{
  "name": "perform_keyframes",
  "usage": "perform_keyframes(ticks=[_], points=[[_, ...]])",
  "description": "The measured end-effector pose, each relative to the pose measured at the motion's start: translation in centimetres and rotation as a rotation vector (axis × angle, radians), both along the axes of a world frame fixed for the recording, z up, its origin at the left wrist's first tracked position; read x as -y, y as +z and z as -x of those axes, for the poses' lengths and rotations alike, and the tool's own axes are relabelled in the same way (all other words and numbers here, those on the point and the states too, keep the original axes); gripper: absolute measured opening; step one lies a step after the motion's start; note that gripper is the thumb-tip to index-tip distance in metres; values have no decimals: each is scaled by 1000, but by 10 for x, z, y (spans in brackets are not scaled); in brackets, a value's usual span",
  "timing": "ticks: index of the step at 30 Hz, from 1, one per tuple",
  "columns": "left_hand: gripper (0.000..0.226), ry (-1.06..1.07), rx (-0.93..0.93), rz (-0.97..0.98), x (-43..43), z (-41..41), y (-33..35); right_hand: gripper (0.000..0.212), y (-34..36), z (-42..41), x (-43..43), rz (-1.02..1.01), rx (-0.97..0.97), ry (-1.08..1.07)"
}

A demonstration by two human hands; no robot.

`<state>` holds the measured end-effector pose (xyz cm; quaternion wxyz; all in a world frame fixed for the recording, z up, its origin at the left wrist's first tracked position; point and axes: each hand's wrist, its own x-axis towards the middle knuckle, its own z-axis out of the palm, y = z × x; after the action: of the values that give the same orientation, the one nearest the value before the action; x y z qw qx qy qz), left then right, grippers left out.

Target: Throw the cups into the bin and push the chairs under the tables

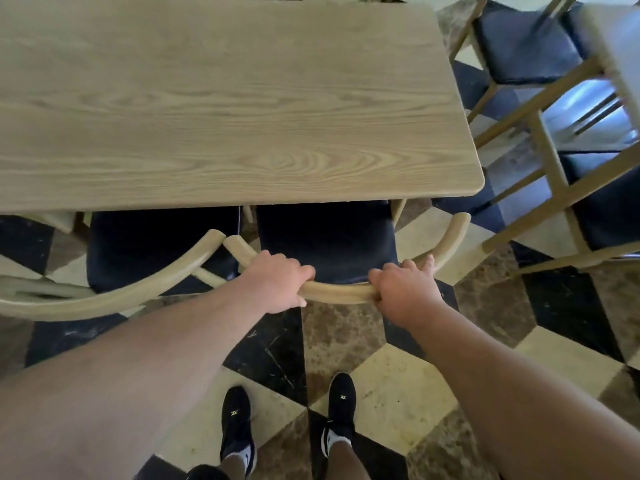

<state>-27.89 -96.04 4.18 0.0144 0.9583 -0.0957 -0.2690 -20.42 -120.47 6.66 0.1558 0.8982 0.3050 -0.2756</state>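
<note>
A light wooden chair (pixel 341 292) with a curved backrest and a dark blue seat stands at the near edge of the wooden table (pixel 221 109), its seat partly under the tabletop. My left hand (pixel 275 284) grips the left part of the curved backrest. My right hand (pixel 403 289) grips the same rail a little to the right. A second matching chair (pixel 114 296) stands beside it on the left, its seat also partly under the table. No cups and no bin are in view.
More wooden chairs with dark blue seats (pixel 523 43) stand at the right, close to the table's corner, with another pale tabletop (pixel 620 39) at the far right. The floor (pixel 398 386) has a cube pattern of black, brown and cream tiles. My feet in black shoes (pixel 341 407) stand behind the chair.
</note>
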Motion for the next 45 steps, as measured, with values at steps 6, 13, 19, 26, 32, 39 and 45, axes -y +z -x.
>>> perform_keyframes(ticks=[6, 13, 19, 26, 32, 39, 45], points=[[41, 5, -10, -7, -1, 1, 0, 30, -3, -7, -1, 10, -54, 14], [75, 175, 275, 15, -66, 41, 2, 50, -6, 2, -47, 2, -168, 75], [79, 567, 212, -29, -164, 97, 4, 60, -22, 39, -128, -237, -243, 16], [39, 589, -67, 15, -187, 109, -6, 46, -27, 46, -149, -249, -197, -10], [45, 572, -62, -4, -188, 118, -5, 44, -24, 49, -151, -226, -201, -36], [38, 594, -62, 4, -180, 123, -6, 39, -25, 50, -152, -227, -197, -43], [42, 617, -64, -4, -175, 120, 0, 37, -26, 52, -150, -253, -144, -23]])
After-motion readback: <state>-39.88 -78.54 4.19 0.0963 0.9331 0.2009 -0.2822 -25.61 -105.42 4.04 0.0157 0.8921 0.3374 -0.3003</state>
